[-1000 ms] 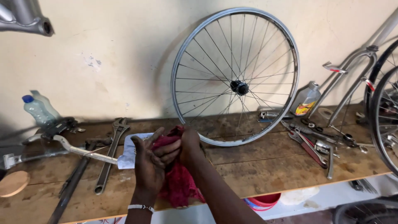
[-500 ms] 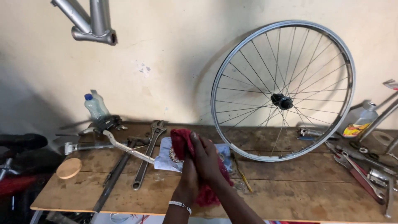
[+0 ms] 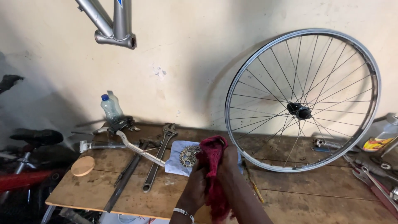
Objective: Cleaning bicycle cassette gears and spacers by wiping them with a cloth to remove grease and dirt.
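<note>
Red cloth rag [image 3: 212,174] is bunching between both hands above the wooden workbench [image 3: 124,195], with the left hand [image 3: 195,188] and right hand [image 3: 229,168] each clenching fingers into its folds. Just beyond the fingertips a toothed metal sprocket [image 3: 190,155] is lying on a pale blue cloth [image 3: 174,159]; further left of the fingers an adjustable wrench [image 3: 159,153] is resting, and to their right a spoked bicycle wheel [image 3: 302,99] is leaning against the wall.

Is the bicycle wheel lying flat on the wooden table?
No, the bicycle wheel stands upright on the wooden table and leans against the wall, behind the hands that hold the red rag.
</note>
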